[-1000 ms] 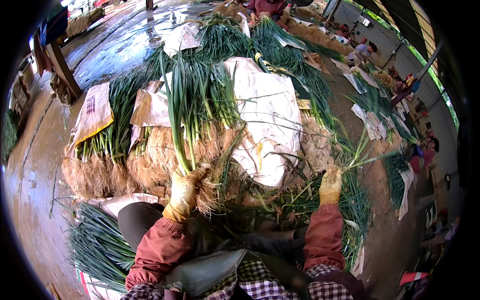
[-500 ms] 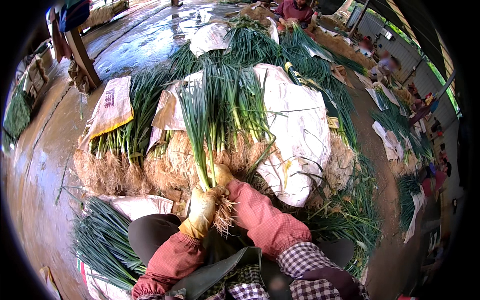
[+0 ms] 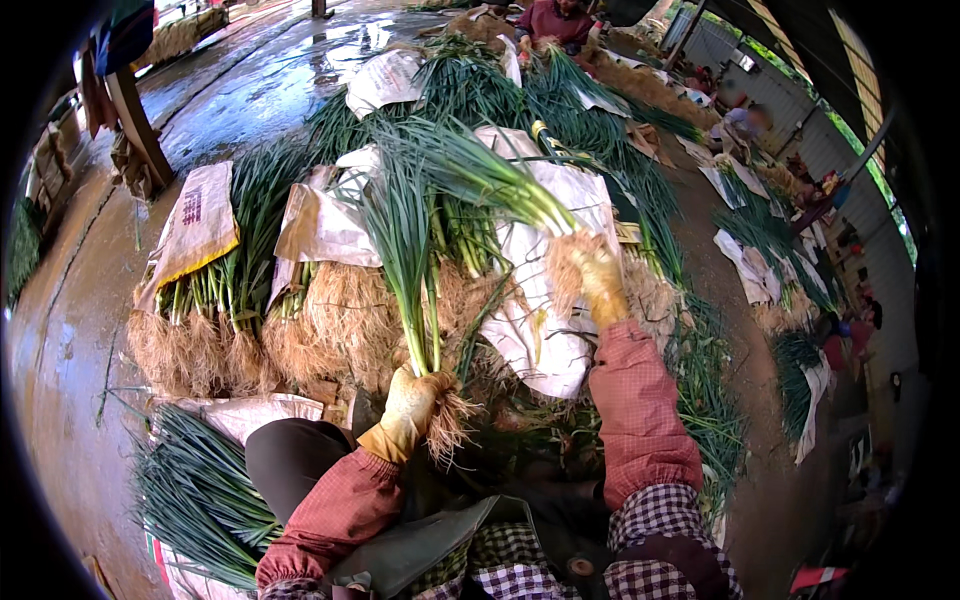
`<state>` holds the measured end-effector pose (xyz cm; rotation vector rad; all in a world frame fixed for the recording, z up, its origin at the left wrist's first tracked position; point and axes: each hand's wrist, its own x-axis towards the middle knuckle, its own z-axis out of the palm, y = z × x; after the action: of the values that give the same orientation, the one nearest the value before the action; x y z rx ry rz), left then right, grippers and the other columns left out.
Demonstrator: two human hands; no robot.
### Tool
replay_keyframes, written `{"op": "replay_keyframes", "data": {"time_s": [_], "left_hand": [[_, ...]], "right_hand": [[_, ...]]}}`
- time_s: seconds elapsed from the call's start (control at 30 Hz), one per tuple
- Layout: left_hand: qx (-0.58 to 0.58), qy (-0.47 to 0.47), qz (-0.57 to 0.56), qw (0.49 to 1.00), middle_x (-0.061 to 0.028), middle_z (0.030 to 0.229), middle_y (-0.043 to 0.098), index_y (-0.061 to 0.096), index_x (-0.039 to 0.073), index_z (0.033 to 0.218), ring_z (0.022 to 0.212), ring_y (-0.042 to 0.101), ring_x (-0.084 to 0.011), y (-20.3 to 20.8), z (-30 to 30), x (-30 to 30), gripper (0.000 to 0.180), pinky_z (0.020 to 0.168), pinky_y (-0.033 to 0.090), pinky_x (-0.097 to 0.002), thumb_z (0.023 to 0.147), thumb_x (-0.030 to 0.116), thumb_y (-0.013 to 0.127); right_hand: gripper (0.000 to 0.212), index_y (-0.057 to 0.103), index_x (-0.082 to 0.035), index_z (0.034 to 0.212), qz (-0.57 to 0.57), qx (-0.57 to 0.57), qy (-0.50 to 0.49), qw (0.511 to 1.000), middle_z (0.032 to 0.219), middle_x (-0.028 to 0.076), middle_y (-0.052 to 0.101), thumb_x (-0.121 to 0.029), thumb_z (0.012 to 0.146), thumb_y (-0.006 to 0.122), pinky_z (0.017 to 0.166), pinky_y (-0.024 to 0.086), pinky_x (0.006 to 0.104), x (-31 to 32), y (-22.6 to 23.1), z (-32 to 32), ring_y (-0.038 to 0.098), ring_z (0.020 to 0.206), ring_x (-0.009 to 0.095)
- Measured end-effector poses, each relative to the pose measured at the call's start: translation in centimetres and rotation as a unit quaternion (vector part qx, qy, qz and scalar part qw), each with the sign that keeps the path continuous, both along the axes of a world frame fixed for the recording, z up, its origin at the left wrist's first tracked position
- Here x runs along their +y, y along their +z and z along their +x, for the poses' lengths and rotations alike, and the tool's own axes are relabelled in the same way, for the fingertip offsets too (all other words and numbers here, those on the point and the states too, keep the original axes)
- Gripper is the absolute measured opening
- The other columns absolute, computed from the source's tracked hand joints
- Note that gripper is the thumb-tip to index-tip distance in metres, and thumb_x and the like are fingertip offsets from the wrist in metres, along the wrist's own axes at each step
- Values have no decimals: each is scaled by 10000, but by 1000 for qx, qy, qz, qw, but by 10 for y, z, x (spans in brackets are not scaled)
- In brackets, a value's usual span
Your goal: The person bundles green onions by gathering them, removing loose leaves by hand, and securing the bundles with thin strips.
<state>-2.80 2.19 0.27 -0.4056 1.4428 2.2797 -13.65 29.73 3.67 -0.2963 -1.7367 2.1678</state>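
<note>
The person's left hand, in a yellowish glove, is closed around the lower stalks of a small bunch of green onions, just above the pale roots that hang out below the fist; the bunch stands nearly upright, its green leaves fanning up in front of the heap. The right hand, also gloved, is raised farther out and closed on the root end of a second bunch, which lies tilted, its leaves pointing up and to the left across the white sacks. How tightly the right fingers wrap it cannot be told, since the tangle of roots hides most of them. Both forearms wear red checked sleeves that come up from the lower edge, over a lap covered in checked cloth. In front of the hands lies a large heap of green onions with their straw-coloured roots facing the person, laid between white and tan sacks. One sack with a yellow edge covers the bundle at the left of the heap. Another pile of green leaves lies on a sack just beside the person's left knee. The wet concrete floor stretches to the left, and a wooden post stands at the upper left. Farther back another person in a dark red top sits behind more onions.
</note>
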Motion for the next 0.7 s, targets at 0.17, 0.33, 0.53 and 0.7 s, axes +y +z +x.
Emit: {"op": "replay_keyframes", "data": {"time_s": [0.17, 0.33, 0.53, 0.7], "left_hand": [[-64, -82, 39, 994, -162, 683, 616, 565, -84, 796, 503, 577, -219, -24, 0, 18, 83, 423, 468, -300, 765, -9, 583], [-96, -56, 64, 992, -159, 667, 614, 522, -45, 908, 493, 590, -242, -36, -2, 10, 138, 437, 511, -325, 781, -4, 559], [-98, -40, 80, 991, -160, 674, 599, 513, -41, 861, 504, 577, -250, -35, 1, 7, 91, 436, 500, -348, 774, -44, 541], [-76, 8, 137, 988, -164, 724, 624, 554, -80, 852, 595, 624, -250, -27, 4, -1, 91, 501, 535, -334, 797, -16, 521]], "right_hand": [[268, 597, -39, 966, 232, -316, -1, 920, 820, 35, 613, -179, 754, 683, 483, 473, 259, 17, -83, 81, 577, 692, 149], [212, 605, -49, 905, 498, -4, -148, 854, 766, 102, 634, -212, 773, 638, 617, 484, 343, -31, -35, 103, 610, 664, 231], [258, 604, -45, 832, 725, -105, 19, 680, 745, 127, 625, -290, 751, 604, 625, 492, 346, -87, -45, 57, 620, 708, 276], [188, 599, -48, 854, 761, -177, 57, 622, 749, 170, 612, -125, 684, 576, 575, 491, 362, -61, -95, -11, 621, 679, 263]]}}
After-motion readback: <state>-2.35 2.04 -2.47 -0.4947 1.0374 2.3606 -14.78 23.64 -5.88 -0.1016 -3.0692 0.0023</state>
